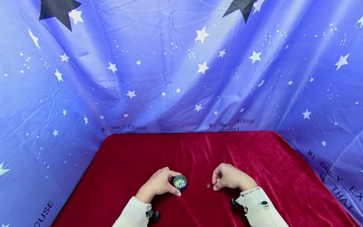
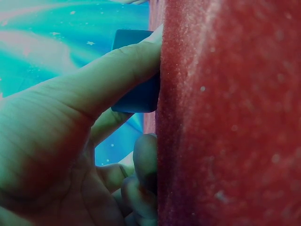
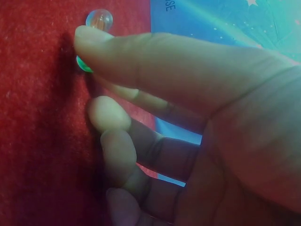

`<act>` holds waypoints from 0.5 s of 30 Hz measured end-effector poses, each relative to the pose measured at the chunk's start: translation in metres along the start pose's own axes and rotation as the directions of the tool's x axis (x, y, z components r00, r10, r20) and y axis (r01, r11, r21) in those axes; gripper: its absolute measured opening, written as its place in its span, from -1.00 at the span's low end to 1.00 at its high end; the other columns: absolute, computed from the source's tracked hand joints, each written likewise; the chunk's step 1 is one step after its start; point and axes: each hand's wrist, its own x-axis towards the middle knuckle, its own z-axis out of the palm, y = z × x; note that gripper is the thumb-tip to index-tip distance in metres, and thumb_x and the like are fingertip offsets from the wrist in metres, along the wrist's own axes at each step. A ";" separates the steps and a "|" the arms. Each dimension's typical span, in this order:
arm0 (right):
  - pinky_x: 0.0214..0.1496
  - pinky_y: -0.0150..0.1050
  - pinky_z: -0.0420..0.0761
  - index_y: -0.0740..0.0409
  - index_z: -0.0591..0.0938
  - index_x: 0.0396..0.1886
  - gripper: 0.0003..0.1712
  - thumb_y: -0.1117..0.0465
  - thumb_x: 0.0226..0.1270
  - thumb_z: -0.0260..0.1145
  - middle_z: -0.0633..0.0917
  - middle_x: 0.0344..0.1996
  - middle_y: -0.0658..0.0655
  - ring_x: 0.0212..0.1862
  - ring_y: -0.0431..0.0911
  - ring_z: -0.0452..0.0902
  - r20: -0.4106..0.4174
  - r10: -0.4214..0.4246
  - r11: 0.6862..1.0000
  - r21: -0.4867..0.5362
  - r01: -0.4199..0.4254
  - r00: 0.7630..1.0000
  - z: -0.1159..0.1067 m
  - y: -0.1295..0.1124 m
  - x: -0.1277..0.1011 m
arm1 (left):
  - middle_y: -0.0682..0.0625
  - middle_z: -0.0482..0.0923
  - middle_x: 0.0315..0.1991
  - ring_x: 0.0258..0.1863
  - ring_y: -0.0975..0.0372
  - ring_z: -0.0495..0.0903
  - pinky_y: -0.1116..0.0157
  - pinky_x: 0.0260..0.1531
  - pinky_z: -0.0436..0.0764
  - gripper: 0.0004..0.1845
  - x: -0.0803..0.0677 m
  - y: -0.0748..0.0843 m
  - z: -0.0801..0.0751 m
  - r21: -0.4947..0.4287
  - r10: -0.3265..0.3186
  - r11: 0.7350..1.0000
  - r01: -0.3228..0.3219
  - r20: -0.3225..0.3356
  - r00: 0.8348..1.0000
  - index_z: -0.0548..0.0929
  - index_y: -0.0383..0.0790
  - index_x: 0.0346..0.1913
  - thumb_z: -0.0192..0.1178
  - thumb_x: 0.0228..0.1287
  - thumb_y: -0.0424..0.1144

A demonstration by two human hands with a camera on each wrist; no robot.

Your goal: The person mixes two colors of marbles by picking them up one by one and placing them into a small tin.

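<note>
A small round dark-blue container [image 1: 185, 186] stands on the red cloth, several glassy marbles showing inside it from above. My left hand [image 1: 159, 182] holds it from the left, thumb on the near side and fingers on the far side. From the left wrist, the container's plain blue wall [image 2: 137, 96] shows past the thumb. To the right, my right hand [image 1: 230, 177] pinches a green marble [image 3: 84, 64], mostly hidden behind the thumb. A clear marble [image 1: 208, 185] with an orange-brown core lies on the cloth just left of those fingertips.
Red velvety cloth [image 1: 136, 157] covers the table, with slight creases. Blue star-printed curtains [image 1: 170, 78] hang behind it and along both sides. A small black device is strapped at each wrist, over the white sleeves [image 1: 265, 205].
</note>
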 end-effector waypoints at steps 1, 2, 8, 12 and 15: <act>-0.44 -0.34 0.47 -0.02 0.71 -0.57 -0.74 0.27 -0.11 0.70 0.61 -0.65 -0.10 -0.51 -0.26 0.48 0.000 0.000 1.000 0.001 0.000 1.000 0.000 0.000 0.000 | 0.12 0.47 -0.44 -0.42 0.38 0.36 0.39 -0.34 0.42 -0.35 0.000 0.000 0.000 0.000 -0.002 1.000 0.002 -0.001 1.000 0.82 0.24 0.03 0.76 -0.32 0.02; -0.44 -0.34 0.47 -0.02 0.71 -0.57 -0.74 0.27 -0.11 0.70 0.61 -0.65 -0.10 -0.51 -0.26 0.47 0.000 -0.001 1.000 0.001 0.001 1.000 0.000 0.000 0.000 | 0.12 0.46 -0.44 -0.42 0.38 0.36 0.39 -0.34 0.42 -0.34 0.000 0.000 0.000 0.000 -0.003 1.000 0.003 -0.001 1.000 0.82 0.23 0.03 0.76 -0.32 0.02; -0.44 -0.34 0.48 -0.03 0.71 -0.57 -0.75 0.28 -0.10 0.69 0.60 -0.65 -0.10 -0.51 -0.26 0.47 -0.002 -0.007 1.000 -0.001 0.007 1.000 -0.001 0.002 0.001 | 0.13 0.46 -0.43 -0.42 0.38 0.36 0.38 -0.33 0.41 -0.32 -0.001 0.001 -0.001 0.001 -0.008 1.000 0.008 -0.005 1.000 0.81 0.20 0.05 0.76 -0.32 0.01; -0.44 -0.34 0.47 -0.03 0.71 -0.56 -0.75 0.28 -0.10 0.68 0.60 -0.65 -0.10 -0.52 -0.27 0.46 -0.005 -0.007 1.000 0.003 0.007 1.000 -0.002 0.002 0.000 | 0.12 0.47 -0.43 -0.41 0.37 0.36 0.38 -0.33 0.41 -0.33 -0.001 0.001 -0.001 -0.007 -0.007 1.000 0.007 -0.003 1.000 0.81 0.21 0.05 0.76 -0.32 0.01; -0.44 -0.34 0.47 -0.02 0.71 -0.56 -0.75 0.28 -0.10 0.68 0.60 -0.65 -0.10 -0.52 -0.27 0.46 -0.006 -0.008 1.000 0.012 0.008 1.000 -0.003 0.001 -0.001 | 0.12 0.47 -0.43 -0.40 0.37 0.36 0.38 -0.33 0.41 -0.34 -0.001 0.001 -0.001 -0.014 -0.003 1.000 0.003 -0.002 1.000 0.82 0.20 0.05 0.76 -0.31 0.00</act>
